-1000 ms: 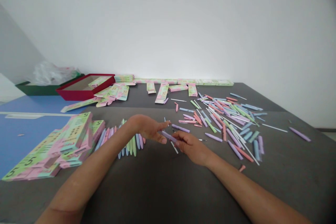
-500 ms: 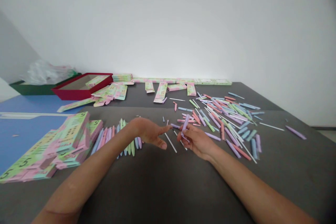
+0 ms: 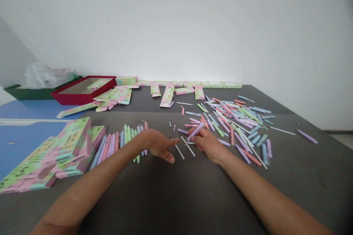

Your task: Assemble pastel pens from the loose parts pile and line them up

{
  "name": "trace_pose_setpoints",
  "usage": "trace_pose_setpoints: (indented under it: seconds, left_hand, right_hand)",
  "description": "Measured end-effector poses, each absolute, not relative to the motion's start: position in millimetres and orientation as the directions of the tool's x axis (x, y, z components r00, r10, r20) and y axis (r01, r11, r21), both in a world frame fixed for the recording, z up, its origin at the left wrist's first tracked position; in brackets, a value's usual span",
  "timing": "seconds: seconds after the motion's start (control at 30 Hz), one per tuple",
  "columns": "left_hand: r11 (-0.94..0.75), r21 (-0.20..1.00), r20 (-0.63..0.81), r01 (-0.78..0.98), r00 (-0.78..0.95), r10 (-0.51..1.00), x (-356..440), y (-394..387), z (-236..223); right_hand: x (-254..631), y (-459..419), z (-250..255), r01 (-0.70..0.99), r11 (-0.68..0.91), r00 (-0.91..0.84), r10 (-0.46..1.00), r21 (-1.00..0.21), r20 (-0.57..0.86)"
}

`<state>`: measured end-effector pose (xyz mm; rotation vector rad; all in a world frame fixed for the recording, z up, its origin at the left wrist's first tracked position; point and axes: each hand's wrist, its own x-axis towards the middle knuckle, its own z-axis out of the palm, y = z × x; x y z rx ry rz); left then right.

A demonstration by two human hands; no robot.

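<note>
My right hand [image 3: 207, 144] is closed round a purple pen barrel [image 3: 196, 131] that sticks up and to the right from its fingers. My left hand [image 3: 159, 144] rests open on the grey table, fingers pointing right toward two thin white refills [image 3: 179, 151]. Behind my left wrist lies a neat row of pastel pens [image 3: 116, 144]. A loose scatter of pastel pen parts and white refills [image 3: 237, 125] spreads to the right of my right hand.
A stack of green and pink flat cartons [image 3: 52, 154] sits at the left. A red tray [image 3: 79, 91] and more cartons [image 3: 168, 95] lie along the far edge by the white wall. A blue surface [image 3: 24, 132] adjoins the table's left side.
The purple barrel left my left fingers and is now in my right hand alone, raised slightly. My left hand opened and dropped to the table.
</note>
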<state>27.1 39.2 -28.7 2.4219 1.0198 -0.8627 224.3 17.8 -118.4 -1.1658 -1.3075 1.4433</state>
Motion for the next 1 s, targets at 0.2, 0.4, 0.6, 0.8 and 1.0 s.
trace_pose_setpoints:
  seconds: [0.2, 0.4, 0.6, 0.8, 1.0]
  left_hand:
    - [-0.664, 0.062, -0.731, 0.745, 0.487, 0.478, 29.1, 36.9, -27.0]
    - [-0.639, 0.092, -0.725, 0.763, 0.492, 0.483, 27.3, 37.2, -28.0]
    - [-0.652, 0.041, -0.705, 0.757, 0.485, 0.518, 26.2, 36.4, -20.4]
    - [-0.659, 0.031, -0.715, 0.751, 0.477, 0.511, 27.1, 35.7, -20.1]
    - [-0.637, 0.09, -0.71, 0.766, 0.497, 0.498, 22.8, 40.4, -27.7]
  right_hand:
    - [229.5, 21.5, -115.9, 0.505, 0.2, -0.235, 0.968, -0.84, 0.089]
    - [228.9, 20.7, -115.0, 0.555, 0.269, -0.231, 0.959, -0.788, 0.164]
    - [234.1, 17.9, -105.8, 0.56, 0.305, -0.24, 0.95, -0.771, 0.201]
    - [238.1, -4.6, -86.5, 0.564, 0.446, -0.576, 0.816, -0.695, 0.056]
    - [235.9, -15.6, -85.1, 0.582, 0.562, -0.707, 0.707, -0.588, -0.024]
